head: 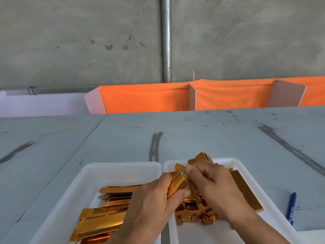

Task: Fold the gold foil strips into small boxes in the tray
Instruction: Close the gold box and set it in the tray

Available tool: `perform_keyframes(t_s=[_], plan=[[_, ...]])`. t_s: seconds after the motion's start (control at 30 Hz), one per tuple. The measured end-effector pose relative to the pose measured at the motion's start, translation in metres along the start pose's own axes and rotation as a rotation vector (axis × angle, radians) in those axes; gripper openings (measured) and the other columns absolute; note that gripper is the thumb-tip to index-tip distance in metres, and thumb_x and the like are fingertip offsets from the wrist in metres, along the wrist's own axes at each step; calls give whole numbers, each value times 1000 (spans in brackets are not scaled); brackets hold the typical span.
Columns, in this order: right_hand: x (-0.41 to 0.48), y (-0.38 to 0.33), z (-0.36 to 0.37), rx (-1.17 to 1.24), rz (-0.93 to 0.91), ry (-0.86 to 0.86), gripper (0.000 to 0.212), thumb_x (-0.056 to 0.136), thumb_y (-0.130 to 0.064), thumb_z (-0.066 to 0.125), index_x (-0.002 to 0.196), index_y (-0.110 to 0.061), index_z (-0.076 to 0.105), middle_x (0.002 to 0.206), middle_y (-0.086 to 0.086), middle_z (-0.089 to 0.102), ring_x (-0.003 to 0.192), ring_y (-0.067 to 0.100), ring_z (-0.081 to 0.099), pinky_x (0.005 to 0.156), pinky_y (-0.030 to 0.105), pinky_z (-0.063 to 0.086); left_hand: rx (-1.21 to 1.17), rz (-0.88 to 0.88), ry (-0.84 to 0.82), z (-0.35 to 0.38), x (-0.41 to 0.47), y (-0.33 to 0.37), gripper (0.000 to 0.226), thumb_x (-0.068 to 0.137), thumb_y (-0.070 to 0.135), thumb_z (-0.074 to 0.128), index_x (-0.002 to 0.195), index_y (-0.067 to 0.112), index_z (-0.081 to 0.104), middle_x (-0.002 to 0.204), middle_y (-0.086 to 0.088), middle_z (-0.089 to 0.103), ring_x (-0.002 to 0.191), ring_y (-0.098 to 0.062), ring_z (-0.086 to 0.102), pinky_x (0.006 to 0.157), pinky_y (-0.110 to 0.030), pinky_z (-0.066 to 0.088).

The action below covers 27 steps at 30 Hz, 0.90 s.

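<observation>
My left hand and my right hand meet over the gap between two white trays, and both pinch one gold foil strip that is bent partway. The left tray holds a pile of flat gold strips. In the right tray lies a heap of small folded gold boxes, partly hidden by my right hand, with a long gold strip at its right side.
A blue pen lies on the grey table right of the trays. Orange cloth panels with white dividers stand along the table's far edge, against a concrete wall with a metal pipe.
</observation>
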State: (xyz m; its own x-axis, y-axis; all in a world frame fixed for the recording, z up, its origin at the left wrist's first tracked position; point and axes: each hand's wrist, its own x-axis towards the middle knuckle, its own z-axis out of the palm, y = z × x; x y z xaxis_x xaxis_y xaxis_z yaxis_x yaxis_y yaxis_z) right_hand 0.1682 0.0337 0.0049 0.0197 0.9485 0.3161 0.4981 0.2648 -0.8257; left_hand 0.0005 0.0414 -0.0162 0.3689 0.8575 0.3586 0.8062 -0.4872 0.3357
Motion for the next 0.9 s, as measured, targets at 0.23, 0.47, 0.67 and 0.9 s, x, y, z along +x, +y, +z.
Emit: perform_keyframes(t_s=[0.23,0.47,0.67,0.9], plan=[[-2,-3,-2,248,39,-86,24,90,-12,69,87,-35,73,74,-2,70,63,7,64,60,21,54,-24,6,-31,-5,-1,0,49,66,84,14,79,40,31,63,16,41,57,1,47,51,-8,32],[-2,-4,-1,1,-12,22,16,85,-19,75,80,-34,75,85,-12,67,82,6,64,77,21,55,19,11,-32,-6,0,1,48,70,80,17,86,36,30,64,16,41,57,-2,46,51,-9,31],[-2,-8,-1,175,143,-71,12,91,-20,69,84,-26,77,75,-4,72,61,3,64,59,15,52,106,40,30,-1,0,-2,52,67,82,5,90,40,23,67,19,37,58,1,44,50,-8,29],[-6,-10,4,364,194,-157,18,95,-25,62,100,-29,79,87,-1,75,60,11,65,65,22,56,101,-53,123,4,1,-7,54,67,81,-2,89,40,26,64,16,43,55,2,46,46,-11,31]])
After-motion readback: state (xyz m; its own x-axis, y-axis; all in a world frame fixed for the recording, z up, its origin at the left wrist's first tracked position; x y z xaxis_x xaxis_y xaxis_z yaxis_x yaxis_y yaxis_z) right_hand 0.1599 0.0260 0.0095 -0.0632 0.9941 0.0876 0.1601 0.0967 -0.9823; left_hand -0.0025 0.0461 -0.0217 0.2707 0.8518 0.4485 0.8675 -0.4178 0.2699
